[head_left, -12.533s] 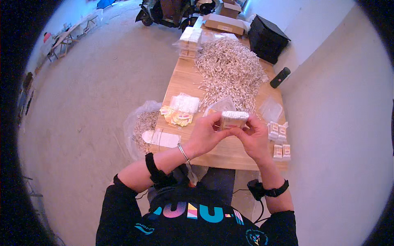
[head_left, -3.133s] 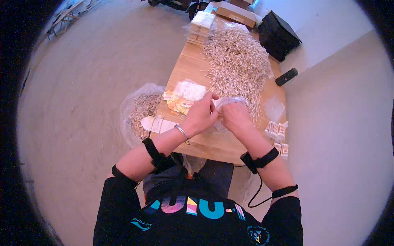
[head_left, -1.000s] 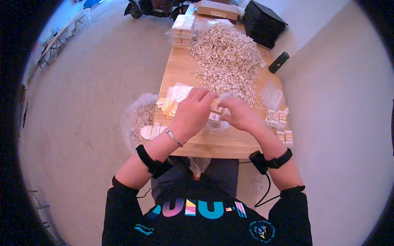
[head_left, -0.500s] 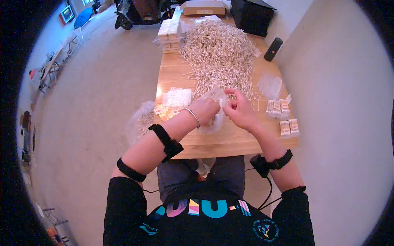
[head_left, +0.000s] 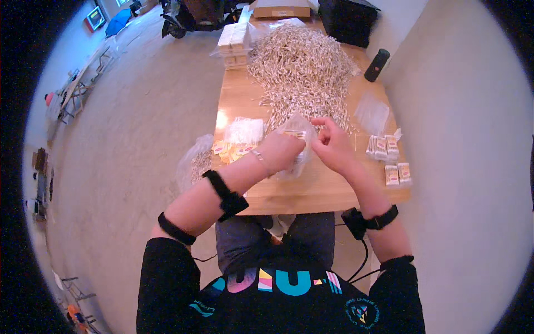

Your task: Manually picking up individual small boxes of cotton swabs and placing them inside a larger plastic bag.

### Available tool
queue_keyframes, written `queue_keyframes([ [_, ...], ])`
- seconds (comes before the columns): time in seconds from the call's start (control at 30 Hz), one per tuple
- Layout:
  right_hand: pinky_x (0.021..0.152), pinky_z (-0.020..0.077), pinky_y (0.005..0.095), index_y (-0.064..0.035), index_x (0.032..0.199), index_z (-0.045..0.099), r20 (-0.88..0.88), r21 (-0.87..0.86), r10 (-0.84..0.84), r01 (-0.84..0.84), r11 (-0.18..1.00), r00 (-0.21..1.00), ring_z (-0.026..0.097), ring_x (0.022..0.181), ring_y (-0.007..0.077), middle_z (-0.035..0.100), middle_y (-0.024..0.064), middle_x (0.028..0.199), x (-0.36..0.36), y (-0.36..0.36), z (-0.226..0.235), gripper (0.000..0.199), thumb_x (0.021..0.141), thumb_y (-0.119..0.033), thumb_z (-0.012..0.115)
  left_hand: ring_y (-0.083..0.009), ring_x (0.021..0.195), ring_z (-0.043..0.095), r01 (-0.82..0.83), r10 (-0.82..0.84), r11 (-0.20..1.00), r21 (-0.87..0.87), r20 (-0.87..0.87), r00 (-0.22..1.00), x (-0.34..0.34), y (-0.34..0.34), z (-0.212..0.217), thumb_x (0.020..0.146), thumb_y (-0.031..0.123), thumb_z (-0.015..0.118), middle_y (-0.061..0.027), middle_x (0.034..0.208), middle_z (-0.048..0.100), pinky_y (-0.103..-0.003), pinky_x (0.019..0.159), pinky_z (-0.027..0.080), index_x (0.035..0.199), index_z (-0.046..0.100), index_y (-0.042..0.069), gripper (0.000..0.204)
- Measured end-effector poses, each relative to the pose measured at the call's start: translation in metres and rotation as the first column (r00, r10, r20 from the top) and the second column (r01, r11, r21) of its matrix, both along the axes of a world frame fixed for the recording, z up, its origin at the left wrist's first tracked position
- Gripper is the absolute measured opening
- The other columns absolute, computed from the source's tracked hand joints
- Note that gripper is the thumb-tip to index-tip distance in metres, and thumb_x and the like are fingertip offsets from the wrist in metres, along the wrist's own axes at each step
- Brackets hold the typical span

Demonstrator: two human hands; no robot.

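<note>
My left hand (head_left: pixel 282 151) is closed on a clear plastic bag (head_left: pixel 301 165) above the table's near part. Thin sticks, seemingly cotton swabs (head_left: pixel 297 134), show through the film. At the bag's right edge is my right hand (head_left: pixel 337 147), its thumb and a bent finger pinching the film while the index finger stretches out. Just beyond both hands spreads a big heap of loose cotton swabs (head_left: pixel 303 69). Left of my left hand lie a stack of clear sleeves (head_left: pixel 245 130) and some yellow-and-white cards (head_left: pixel 236 151).
Small filled swab packs (head_left: pixel 384 146) and two more packs (head_left: pixel 397 174) lie at the table's right edge, near flat clear bags (head_left: pixel 371 113). A black bottle (head_left: pixel 377 65), white stacked packs (head_left: pixel 233 45), a black box (head_left: pixel 349 21) and a cardboard box (head_left: pixel 282 11) stand farther back. A swab-filled bag (head_left: pixel 197 161) is at left.
The view has shifted slightly, moving the table a little rightward in the picture. Both hands stay at the plastic bag, with only a small change in the bag's shape.
</note>
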State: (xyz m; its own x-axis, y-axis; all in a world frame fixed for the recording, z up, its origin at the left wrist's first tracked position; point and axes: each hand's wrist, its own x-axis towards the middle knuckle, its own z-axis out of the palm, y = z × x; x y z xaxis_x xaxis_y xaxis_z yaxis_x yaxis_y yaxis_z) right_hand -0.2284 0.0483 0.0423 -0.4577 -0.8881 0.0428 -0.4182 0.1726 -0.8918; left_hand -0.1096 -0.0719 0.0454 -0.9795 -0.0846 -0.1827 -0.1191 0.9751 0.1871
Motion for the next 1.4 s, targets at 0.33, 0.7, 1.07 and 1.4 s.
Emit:
queue_keyframes([
  [0.33,0.068,0.0494,0.0410,-0.0017,0.088,0.061,-0.715,0.143,0.217,-0.164,0.976,0.665,0.061,0.077,0.0327,0.061,0.0167,0.090,0.046,-0.033,0.016,0.019,0.076,-0.016,0.066,-0.0180,0.060,0.058,-0.417,0.679,0.601,0.682,-0.160,0.717,0.070,-0.006,-0.020,0.082,0.016,0.062,-0.0101,0.067,0.059,-0.033,0.056,0.048,0.108,0.045,0.001,0.034],
  [0.7,0.070,0.0482,0.0429,-0.0057,0.086,0.062,-0.537,0.537,0.444,-0.115,0.836,0.717,0.062,0.081,0.0332,0.064,0.0155,0.082,0.032,-0.047,-0.017,0.019,0.072,-0.018,0.067,-0.0092,0.054,0.052,-0.170,0.802,0.354,0.920,-0.205,0.562,0.066,0.001,-0.023,0.082,0.006,0.053,-0.0042,0.061,0.055,-0.025,0.048,0.041,0.109,0.043,0.003,0.028],
  [1.07,0.071,0.0493,0.0415,-0.0024,0.092,0.064,-0.496,0.411,0.267,-0.048,0.910,0.826,0.062,0.086,0.0330,0.064,0.0180,0.088,0.030,-0.050,-0.016,0.021,0.072,-0.011,0.066,-0.0084,0.052,0.047,-0.171,0.765,0.397,0.902,-0.222,0.604,0.069,-0.001,-0.021,0.083,0.006,0.054,-0.0026,0.057,0.050,-0.026,0.048,0.037,0.110,0.043,0.004,0.029],
  [1.4,0.071,0.0501,0.0394,-0.0037,0.093,0.065,-0.540,0.560,0.450,-0.095,0.823,0.711,0.062,0.087,0.0295,0.064,0.0157,0.090,0.027,-0.065,-0.023,0.023,0.071,-0.008,0.065,-0.0143,0.048,0.046,-0.184,0.652,0.574,0.798,-0.309,0.692,0.071,0.006,-0.016,0.081,0.005,0.054,-0.0041,0.054,0.047,-0.032,0.047,0.034,0.110,0.044,0.005,0.030],
])
